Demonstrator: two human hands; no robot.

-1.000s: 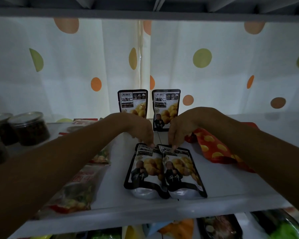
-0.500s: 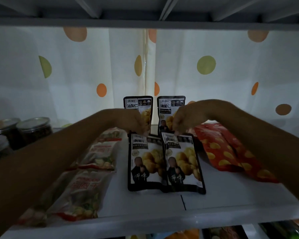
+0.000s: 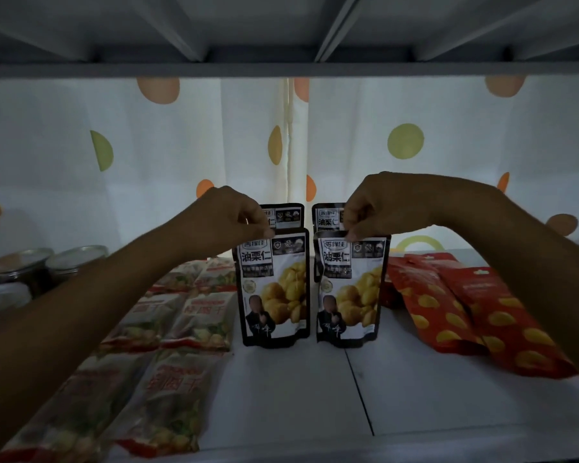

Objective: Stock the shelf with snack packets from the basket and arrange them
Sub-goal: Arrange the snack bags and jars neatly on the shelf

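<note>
Two black chestnut packets stand upright side by side on the white shelf (image 3: 415, 406). My left hand (image 3: 234, 215) pinches the top edge of the left packet (image 3: 274, 292). My right hand (image 3: 378, 205) pinches the top edge of the right packet (image 3: 350, 292). Behind them two more black chestnut packets (image 3: 286, 215) (image 3: 326, 217) stand upright near the curtain, mostly hidden. The basket is out of view.
Pale snack packets with red ends (image 3: 168, 372) lie in rows on the shelf's left. Red packets with yellow spots (image 3: 465, 305) lie on the right. Lidded jars (image 3: 47, 265) stand at far left. A dotted curtain (image 3: 147, 155) backs the shelf; another shelf (image 3: 281, 66) runs overhead.
Both hands have raised the two front packets from lying flat to standing upright and spread them slightly apart. The camera has dropped lower, closer to the shelf.
</note>
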